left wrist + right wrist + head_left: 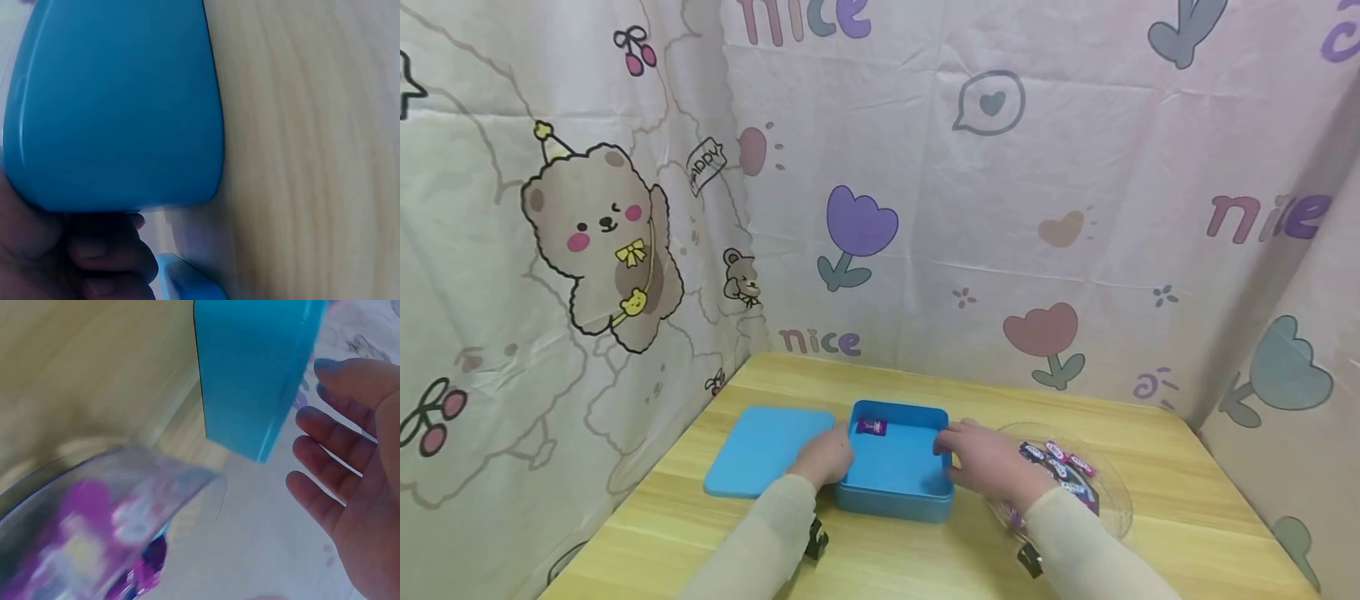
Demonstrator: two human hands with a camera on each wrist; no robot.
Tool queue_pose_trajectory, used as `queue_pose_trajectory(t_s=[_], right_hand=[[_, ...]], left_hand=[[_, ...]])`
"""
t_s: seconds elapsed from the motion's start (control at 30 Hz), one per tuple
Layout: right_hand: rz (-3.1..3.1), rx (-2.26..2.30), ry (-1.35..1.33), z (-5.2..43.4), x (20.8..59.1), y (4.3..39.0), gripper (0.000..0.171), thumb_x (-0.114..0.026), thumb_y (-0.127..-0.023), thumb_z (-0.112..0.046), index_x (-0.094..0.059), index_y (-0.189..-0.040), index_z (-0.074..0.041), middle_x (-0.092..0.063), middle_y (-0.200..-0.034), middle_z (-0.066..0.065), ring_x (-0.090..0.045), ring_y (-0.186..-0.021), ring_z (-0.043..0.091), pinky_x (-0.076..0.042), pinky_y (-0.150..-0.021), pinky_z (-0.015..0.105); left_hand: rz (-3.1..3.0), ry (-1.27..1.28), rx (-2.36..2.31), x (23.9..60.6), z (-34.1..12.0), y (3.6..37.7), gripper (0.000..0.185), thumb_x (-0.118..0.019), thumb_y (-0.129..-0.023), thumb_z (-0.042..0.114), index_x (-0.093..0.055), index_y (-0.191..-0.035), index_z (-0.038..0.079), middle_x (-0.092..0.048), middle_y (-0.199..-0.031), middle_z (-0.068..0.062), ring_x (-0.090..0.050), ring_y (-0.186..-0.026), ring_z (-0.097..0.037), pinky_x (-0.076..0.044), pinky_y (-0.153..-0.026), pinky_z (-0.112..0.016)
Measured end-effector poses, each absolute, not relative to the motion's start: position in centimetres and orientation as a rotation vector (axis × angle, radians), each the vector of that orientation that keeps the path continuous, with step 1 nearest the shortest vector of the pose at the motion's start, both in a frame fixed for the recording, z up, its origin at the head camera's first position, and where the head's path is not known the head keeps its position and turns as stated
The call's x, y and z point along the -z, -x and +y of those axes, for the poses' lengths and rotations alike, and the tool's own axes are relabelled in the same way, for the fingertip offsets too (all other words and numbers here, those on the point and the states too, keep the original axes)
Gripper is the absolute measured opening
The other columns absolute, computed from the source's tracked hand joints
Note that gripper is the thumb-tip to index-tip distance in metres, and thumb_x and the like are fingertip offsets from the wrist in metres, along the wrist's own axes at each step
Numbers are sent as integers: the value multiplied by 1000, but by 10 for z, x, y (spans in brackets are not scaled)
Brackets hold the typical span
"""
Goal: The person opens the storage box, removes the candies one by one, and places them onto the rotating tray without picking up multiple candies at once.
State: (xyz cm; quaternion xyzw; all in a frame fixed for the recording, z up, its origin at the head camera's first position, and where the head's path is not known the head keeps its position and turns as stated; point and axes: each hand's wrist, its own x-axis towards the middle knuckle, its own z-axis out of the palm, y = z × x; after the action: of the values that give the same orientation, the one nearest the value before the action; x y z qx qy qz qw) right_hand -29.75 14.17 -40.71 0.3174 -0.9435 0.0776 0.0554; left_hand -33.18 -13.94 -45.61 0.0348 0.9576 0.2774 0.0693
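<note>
An open blue box [895, 487] stands mid-table with one purple wrapped candy [871, 427] inside at its far wall. My left hand [824, 457] is at the box's left wall, fingers [103, 262] curled against it. The right hand [983, 463] is by the box's right wall; in the right wrist view its fingers [337, 469] are straight and spread, a little apart from the box [256, 369]. The flat blue lid [766, 450] lies on the table left of the box, filling much of the left wrist view [119, 106].
A clear plastic bowl [1112, 500] holding several purple candies [1060, 462] sits right of the box, under my right wrist; its rim [125, 487] shows blurred. The wooden table [1172, 467] is walled by patterned cloth [1000, 208] at the back and both sides.
</note>
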Motion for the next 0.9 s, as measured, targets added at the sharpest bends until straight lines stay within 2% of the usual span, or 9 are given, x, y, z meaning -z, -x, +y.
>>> queue_pose_trajectory(t_s=[0.23,0.4,0.5,0.67,0.8,0.9], right_hand=[[-2906,108,-1076,107,412,312,28,-85,-83,-26,-73,-108,-26,-67,-103,-7,-54,-92,14,-54,-80,32],[-2980,209,-1073,87,418,316,39,-87,-80,-25,-71,-115,-32,-66,-109,-9,-57,-101,17,-54,-89,40],[-2991,224,-1070,78,423,318,43,-86,-83,-26,-68,-122,-34,-66,-118,-7,-59,-108,20,-54,-94,44],[-2960,211,-1080,62,438,325,52,-83,-86,-30,-62,-133,-33,-63,-129,-4,-58,-118,22,-52,-98,45],[-2938,198,-1045,48,443,329,61,-84,-83,-32,-59,-139,-31,-58,-138,-1,-55,-123,24,-50,-100,47],[-2933,189,-1028,39,444,332,64,-84,-82,-38,-58,-140,-28,-56,-139,1,-54,-123,25,-51,-100,46]], left_hand=[[2875,-103,-830,452,-139,332,54,-46,-104,14,-35,-153,-5,-42,-154,-22,-43,-137,-39,-34,-110,-61],[2881,-109,-829,453,-138,331,52,-46,-104,15,-38,-151,-4,-45,-152,-21,-50,-129,-35,-36,-109,-61],[2885,-112,-813,456,-138,332,51,-46,-104,15,-39,-150,-5,-47,-150,-22,-53,-122,-33,-37,-108,-61],[2893,-124,-778,460,-139,334,51,-49,-102,14,-40,-149,-6,-49,-148,-22,-55,-118,-31,-39,-107,-60],[2909,-147,-753,460,-140,336,51,-49,-102,15,-41,-148,-5,-52,-145,-21,-56,-112,-29,-41,-105,-58],[2912,-148,-754,459,-141,336,50,-48,-103,14,-42,-148,-5,-53,-144,-21,-56,-110,-30,-43,-104,-58]])
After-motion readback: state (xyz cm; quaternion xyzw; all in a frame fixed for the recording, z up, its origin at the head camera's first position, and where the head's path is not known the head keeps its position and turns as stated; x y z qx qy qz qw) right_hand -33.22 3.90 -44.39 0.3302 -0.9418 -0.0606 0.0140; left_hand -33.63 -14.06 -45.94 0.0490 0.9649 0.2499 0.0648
